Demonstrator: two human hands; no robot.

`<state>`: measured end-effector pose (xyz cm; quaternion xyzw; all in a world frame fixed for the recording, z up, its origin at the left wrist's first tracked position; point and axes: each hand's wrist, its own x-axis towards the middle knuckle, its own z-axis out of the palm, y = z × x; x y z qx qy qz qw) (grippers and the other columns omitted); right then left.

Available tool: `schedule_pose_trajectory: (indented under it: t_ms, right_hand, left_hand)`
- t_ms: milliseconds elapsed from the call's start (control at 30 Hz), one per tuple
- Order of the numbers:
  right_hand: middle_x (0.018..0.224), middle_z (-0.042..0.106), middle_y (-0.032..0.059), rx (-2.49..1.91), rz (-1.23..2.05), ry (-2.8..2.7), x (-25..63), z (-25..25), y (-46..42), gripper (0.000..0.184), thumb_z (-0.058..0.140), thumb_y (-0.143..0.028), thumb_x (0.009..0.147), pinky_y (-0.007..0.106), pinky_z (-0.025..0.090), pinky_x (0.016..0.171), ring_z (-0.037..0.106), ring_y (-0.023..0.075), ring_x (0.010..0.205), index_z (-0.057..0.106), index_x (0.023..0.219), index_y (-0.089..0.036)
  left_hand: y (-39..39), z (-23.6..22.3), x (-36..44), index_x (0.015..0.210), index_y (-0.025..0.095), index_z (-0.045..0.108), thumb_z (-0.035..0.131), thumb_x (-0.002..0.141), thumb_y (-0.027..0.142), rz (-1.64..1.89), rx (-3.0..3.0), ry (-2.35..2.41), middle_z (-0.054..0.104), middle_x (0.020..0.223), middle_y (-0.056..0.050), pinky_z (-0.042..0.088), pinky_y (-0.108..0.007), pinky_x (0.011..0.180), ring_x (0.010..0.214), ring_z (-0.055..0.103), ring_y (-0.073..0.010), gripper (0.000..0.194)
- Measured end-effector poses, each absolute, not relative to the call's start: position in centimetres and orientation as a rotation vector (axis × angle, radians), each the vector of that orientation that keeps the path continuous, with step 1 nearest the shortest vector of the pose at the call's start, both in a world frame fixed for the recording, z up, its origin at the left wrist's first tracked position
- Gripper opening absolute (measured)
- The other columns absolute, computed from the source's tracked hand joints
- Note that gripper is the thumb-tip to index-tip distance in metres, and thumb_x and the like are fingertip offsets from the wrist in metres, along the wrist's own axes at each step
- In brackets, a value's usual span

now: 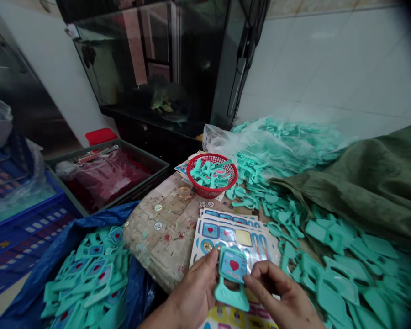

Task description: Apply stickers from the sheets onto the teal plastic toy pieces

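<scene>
My left hand (200,281) is closed around the left edge of a turquoise plastic toy piece (231,297), which has a frame-like top and a flared base. On its face lies a blue sticker with a red heart (234,265). The thumb and finger of my right hand (276,285) are pinched together at the sticker's lower right corner. Under both hands lie printed sticker sheets (222,232), stacked and overlapping; one shows a pale gap among its blue heart stickers. A yellow and pink sheet (226,316) shows below the toy piece.
A red basket (200,191) of turquoise parts stands at the table's (150,244) back. Loose turquoise parts (335,283) heap on the right beside a green cloth (373,169). At lower left, a blue-lined container holds stickered pieces (89,274). Behind is a fish tank (123,68).
</scene>
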<state>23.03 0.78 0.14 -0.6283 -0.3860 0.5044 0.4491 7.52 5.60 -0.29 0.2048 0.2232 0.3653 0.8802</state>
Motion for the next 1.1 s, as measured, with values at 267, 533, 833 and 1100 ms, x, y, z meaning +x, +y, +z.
schedule_pose_trajectory:
  t_ms: [267,533,833,1100]
  right_hand:
    - [0.057,0.05,-0.0061,-1.554,1.315,-1.109,23.8,0.3,0.9,0.031,0.065,-0.049,0.074,0.019,0.046,0.052,0.051,0.0093,0.054,0.051,0.07,-0.022]
    - [0.057,0.05,-0.0064,-1.509,1.34,-1.004,23.7,0.3,0.6,0.029,0.07,-0.045,0.071,0.023,0.049,0.056,0.052,0.0107,0.054,0.052,0.07,-0.022]
    - [0.059,0.052,-0.0061,-1.509,1.331,-1.032,24.3,-0.2,0.3,0.03,0.068,-0.045,0.073,0.021,0.048,0.055,0.055,0.0098,0.055,0.051,0.071,-0.021]
    - [0.06,0.053,-0.0057,-1.522,1.34,-0.987,23.8,0.5,0.2,0.032,0.069,-0.047,0.07,0.023,0.047,0.054,0.055,0.0114,0.055,0.051,0.071,-0.021]
  left_hand:
    - [5.4,-0.3,7.1,0.101,0.012,0.06,0.04,0.092,0.038,0.738,0.432,0.516,0.07,0.099,-0.013,0.049,-0.037,0.082,0.096,0.064,-0.0252,0.033]
    - [5.2,0.1,7.3,0.101,0.013,0.061,0.041,0.092,0.037,0.711,0.395,0.524,0.07,0.095,-0.011,0.048,-0.032,0.076,0.083,0.064,-0.0198,0.033]
    - [4.9,-0.2,7.3,0.098,0.013,0.063,0.04,0.092,0.037,0.717,0.434,0.492,0.07,0.088,-0.009,0.048,-0.03,0.07,0.073,0.062,-0.0164,0.034]
    - [4.8,0.3,7.2,0.097,0.014,0.063,0.043,0.091,0.037,0.72,0.457,0.518,0.069,0.092,-0.01,0.047,-0.032,0.076,0.085,0.063,-0.0206,0.031]
